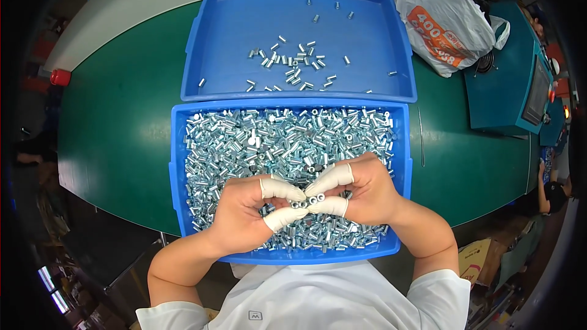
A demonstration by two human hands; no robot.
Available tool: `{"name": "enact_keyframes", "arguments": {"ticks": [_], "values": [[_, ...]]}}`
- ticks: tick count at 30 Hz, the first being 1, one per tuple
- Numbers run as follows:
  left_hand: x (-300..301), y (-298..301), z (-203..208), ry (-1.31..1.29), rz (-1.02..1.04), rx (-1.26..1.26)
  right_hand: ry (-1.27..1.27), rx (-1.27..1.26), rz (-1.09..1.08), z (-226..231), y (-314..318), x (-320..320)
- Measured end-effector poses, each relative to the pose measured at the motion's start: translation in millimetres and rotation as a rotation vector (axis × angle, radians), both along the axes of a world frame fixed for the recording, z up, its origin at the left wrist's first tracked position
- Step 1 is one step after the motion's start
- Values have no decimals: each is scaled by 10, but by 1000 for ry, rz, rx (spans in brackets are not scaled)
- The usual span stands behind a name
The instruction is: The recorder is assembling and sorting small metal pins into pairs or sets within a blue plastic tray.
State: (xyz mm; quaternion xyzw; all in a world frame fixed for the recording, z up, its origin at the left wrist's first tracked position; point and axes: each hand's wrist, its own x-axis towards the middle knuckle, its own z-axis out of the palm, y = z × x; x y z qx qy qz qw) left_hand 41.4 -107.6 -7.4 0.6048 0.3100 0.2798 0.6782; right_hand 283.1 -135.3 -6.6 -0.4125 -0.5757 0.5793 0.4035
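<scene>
Clearly the step in hand is a close look at a few small metal sleeves (307,201), lined up in a short row and pinched between the fingertips of both hands above the near tray (177,165). The left hand (244,211) and the right hand (367,192) are pressed together at the tips, thumb and forefinger of each capped in white finger cots (278,188), the other fingers curled in. The row sits over the near middle of that tray, which is heaped edge to edge with loose sleeves (287,140) of the same silvery kind. Beyond it, touching its far edge, stands a second blue tray (202,36) with only a thin scatter of sleeves (290,61) near its near-middle and a few toward its far right. By my judgement the next move calls for a steady grip so the row does not slip apart, and a clear reach across to the far tray. Both trays rest on a green bench (116,122) with a curved pale border at its far edge. A white plastic bag (446,24) lies at the bench's far right corner, beside a teal machine (507,85); a red knob (59,76) sits at the far left edge.
</scene>
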Motion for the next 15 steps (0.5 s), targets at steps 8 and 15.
{"name": "enact_keyframes", "arguments": {"ticks": [8, 15], "values": [[-31, 13, 67, 7, -33, -33, -23, -17, 87, -2, 50, 41], [-53, -6, 112, 70, -68, 10, -61, 16, 74, 12, 41, 33]]}}
